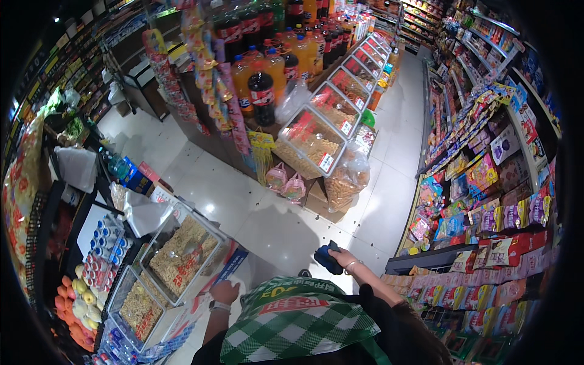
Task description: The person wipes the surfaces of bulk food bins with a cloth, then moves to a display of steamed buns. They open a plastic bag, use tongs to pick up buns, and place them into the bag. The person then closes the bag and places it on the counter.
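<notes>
A crumpled dark blue cloth (pixel 328 258) is bunched in my right hand (pixel 342 258), held out over the tiled floor; a bracelet circles that wrist. On the other side, my left hand (pixel 224 292) has its fingers curled and hangs beside the boxes under the clear bins; whether it touches them I cannot tell. That wrist wears a watch (pixel 220 306). Between my arms spreads a green and white checked apron (pixel 296 319). Nearest my left hand stands a clear bin of pale, grain-like food (pixel 182 255), with a smaller similar bin (pixel 137 305) beside it.
Ahead, a wooden display stand carries lidded clear bins (pixel 315 139), drink bottles (pixel 262 98) and a bag of brown snacks (pixel 346 182) at its end. Shelves of packaged snacks (pixel 483 219) line the right. Fruit (pixel 80 305) lies at the lower left. Dark specks dot the floor (pixel 273 232).
</notes>
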Motion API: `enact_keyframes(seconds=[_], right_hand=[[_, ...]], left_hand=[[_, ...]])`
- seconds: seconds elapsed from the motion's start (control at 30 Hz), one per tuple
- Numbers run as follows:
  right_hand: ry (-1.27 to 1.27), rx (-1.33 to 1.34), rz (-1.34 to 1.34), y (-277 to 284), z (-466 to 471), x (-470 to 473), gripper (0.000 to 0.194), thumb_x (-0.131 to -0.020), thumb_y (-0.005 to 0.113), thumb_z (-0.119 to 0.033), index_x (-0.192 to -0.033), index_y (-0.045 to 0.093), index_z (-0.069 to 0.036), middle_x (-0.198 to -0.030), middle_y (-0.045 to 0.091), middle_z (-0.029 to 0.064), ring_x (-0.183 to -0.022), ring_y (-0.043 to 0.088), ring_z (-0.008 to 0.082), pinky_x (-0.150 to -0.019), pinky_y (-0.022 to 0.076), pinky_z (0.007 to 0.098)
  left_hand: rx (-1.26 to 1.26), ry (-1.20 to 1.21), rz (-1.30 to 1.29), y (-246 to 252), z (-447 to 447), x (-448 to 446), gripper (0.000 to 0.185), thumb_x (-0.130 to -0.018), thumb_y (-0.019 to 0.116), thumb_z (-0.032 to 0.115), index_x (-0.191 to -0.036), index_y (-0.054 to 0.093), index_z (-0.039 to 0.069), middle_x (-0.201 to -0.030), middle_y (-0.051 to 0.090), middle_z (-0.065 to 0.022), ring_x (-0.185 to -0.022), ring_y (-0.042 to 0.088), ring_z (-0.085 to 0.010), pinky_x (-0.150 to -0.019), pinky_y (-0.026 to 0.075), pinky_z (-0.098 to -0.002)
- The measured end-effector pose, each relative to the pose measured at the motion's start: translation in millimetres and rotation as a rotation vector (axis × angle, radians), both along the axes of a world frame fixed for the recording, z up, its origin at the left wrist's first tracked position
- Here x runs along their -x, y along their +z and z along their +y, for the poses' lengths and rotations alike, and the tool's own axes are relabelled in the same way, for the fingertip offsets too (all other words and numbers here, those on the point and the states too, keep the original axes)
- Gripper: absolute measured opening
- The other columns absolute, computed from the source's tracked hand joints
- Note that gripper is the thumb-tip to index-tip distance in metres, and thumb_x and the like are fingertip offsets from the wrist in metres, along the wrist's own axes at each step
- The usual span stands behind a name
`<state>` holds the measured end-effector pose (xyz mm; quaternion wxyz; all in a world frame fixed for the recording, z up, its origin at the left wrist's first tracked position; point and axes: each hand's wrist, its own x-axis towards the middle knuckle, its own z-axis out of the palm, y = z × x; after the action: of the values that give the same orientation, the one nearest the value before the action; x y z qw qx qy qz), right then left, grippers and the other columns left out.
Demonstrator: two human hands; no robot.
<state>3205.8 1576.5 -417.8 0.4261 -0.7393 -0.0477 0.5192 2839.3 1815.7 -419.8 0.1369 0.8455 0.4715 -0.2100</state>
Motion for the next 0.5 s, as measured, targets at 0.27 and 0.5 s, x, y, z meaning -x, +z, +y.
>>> enact_keyframes(seconds=[0.27, 0.5], right_hand=[[-0.183, -0.265, 0.250, 18, -9, -58, 0.043, -0.093, 0.057, -0.027, -0.126, 0.052, 0.001, -0.115, 0.063, 0.0107, -0.101, 0.062, 0.0218, -0.090, 0.0482, 0.0332], [-0.138, -0.602, 0.199, 15, 63, -110, 0.040, -0.088, 0.064, -0.017, -0.123, 0.054, 0.000, -0.110, 0.063, 0.0083, -0.095, 0.061, 0.0168, -0.084, 0.0489, 0.0300]], left_hand=[[-0.003, -0.326, -0.268, 20, -12, -158, 0.044, -0.083, 0.054, 0.051, -0.092, 0.069, 0.011, -0.084, 0.069, -0.0114, -0.078, 0.066, -0.0300, -0.075, 0.047, -0.0458], [-0.005, -0.337, -0.387, 23, 18, -238, 0.036, -0.082, 0.061, 0.039, -0.099, 0.068, 0.009, -0.089, 0.069, -0.0136, -0.083, 0.066, -0.0303, -0.080, 0.048, -0.0446]])
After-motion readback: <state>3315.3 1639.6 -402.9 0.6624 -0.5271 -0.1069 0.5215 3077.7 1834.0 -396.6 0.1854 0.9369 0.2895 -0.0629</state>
